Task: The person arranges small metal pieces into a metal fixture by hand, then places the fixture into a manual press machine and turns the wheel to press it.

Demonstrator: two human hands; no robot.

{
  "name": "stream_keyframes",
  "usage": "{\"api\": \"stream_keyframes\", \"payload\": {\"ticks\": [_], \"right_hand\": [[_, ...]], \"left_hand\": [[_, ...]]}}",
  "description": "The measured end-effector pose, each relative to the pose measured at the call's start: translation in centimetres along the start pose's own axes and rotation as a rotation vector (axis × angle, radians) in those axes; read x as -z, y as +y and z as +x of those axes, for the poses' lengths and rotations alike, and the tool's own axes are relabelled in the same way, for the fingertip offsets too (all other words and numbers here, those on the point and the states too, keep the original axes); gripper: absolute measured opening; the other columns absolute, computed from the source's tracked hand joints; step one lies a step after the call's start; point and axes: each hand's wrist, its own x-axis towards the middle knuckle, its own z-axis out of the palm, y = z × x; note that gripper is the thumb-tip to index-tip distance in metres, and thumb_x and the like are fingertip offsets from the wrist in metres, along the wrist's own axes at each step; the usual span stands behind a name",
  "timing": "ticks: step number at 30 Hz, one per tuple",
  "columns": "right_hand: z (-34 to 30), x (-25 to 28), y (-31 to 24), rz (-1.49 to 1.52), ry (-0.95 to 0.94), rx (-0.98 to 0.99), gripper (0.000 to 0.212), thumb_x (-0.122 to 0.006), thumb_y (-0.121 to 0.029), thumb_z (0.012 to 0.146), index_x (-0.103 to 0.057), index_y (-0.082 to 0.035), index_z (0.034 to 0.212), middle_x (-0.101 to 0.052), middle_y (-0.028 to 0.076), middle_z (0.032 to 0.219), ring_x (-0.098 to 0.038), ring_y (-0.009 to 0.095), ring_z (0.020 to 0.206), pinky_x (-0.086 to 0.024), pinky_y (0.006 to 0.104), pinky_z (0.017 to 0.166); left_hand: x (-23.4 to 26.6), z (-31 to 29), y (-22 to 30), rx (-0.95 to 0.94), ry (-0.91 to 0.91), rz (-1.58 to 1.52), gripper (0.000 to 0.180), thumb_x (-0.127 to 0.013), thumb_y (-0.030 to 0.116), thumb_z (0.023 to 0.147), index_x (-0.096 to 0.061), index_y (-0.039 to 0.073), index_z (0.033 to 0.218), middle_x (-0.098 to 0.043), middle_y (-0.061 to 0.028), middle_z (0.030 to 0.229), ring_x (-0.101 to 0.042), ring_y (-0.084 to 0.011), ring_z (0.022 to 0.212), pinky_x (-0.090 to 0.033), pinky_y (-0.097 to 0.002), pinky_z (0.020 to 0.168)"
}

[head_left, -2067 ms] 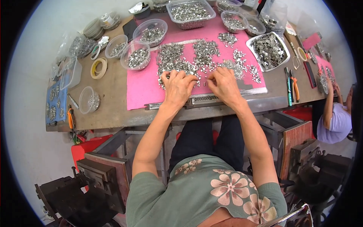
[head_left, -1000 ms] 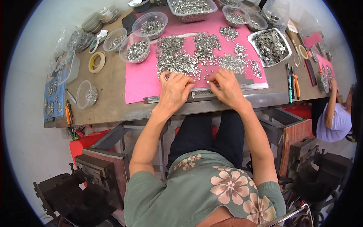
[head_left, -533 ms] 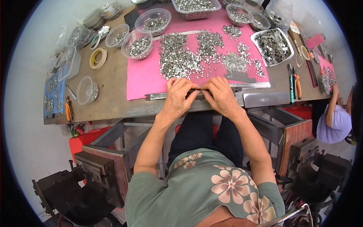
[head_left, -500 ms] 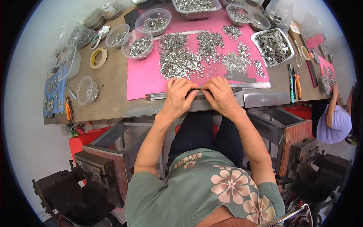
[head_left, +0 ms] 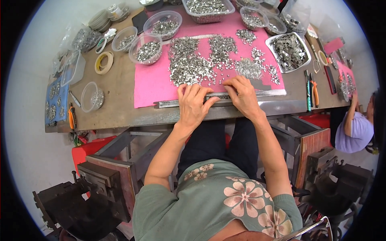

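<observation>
Left hand at rail near table edge, thumb extended, grip unclear; right hand curled, can't tell if pinching. Mat open leftward.

Mat: on the table, close to the front side.
Rail: along the mat's front edge.
Left hand: at the rail, left of the right hand.
Metal pieces: in heaps on the mat, behind the rail.
Tray: at the mat's right edge, with metal parts inside.
Pliers: on the table, right of the mat.
Tape roll: left of the mat.
</observation>
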Motion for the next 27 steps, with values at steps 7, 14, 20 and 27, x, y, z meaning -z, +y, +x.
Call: {"api": "stream_keyframes", "payload": {"ticks": [7,14,20,27], "right_hand": [[1.7,-1.0,0.5,-0.109,-0.068,-0.007,0.008,-0.072,-0.011,0.087,-0.069,-0.005,0.092,-0.061,0.008,0.090,-0.059,0.028,0.092,-0.043,0.0413,0.084],[1.5,-1.0,0.0,-0.165,-0.002,0.095,0.006,-0.070,-0.006,0.088,-0.066,-0.002,0.091,-0.061,0.009,0.088,-0.058,0.030,0.084,-0.043,0.0406,0.079],[-0.5,-0.4,-1.8,0.065,-0.040,0.049,0.005,-0.067,-0.003,0.089,-0.067,-0.001,0.093,-0.061,0.009,0.089,-0.058,0.029,0.085,-0.042,0.0398,0.078],[-1.3,-0.8,-2.3,0.018,0.002,0.061,0.007,-0.071,-0.004,0.086,-0.069,-0.002,0.093,-0.062,0.008,0.089,-0.059,0.028,0.086,-0.042,0.0393,0.078]], "left_hand": [[0.3,0.1,0.3,0.010,-0.033,-0.054,0.026,-0.083,0.032,0.080,-0.076,0.013,0.096,-0.056,-0.0012,0.083,-0.056,-0.0207,0.083,-0.036,-0.0425,0.096],[-0.4,-0.5,-0.1,-0.046,0.030,-0.004,0.021,-0.083,0.030,0.079,-0.077,0.015,0.093,-0.055,-0.0011,0.085,-0.055,-0.0205,0.083,-0.036,-0.0422,0.095],[0.2,-0.5,-0.2,-0.071,0.015,-0.045,0.023,-0.081,0.025,0.082,-0.074,0.012,0.100,-0.057,-0.0029,0.088,-0.057,-0.0228,0.085,-0.037,-0.0445,0.097],[0.8,-0.5,-0.6,-0.037,-0.074,-0.154,0.019,-0.075,0.014,0.085,-0.071,0.008,0.102,-0.061,-0.0042,0.091,-0.060,-0.0230,0.093,-0.035,-0.0475,0.102]]}}
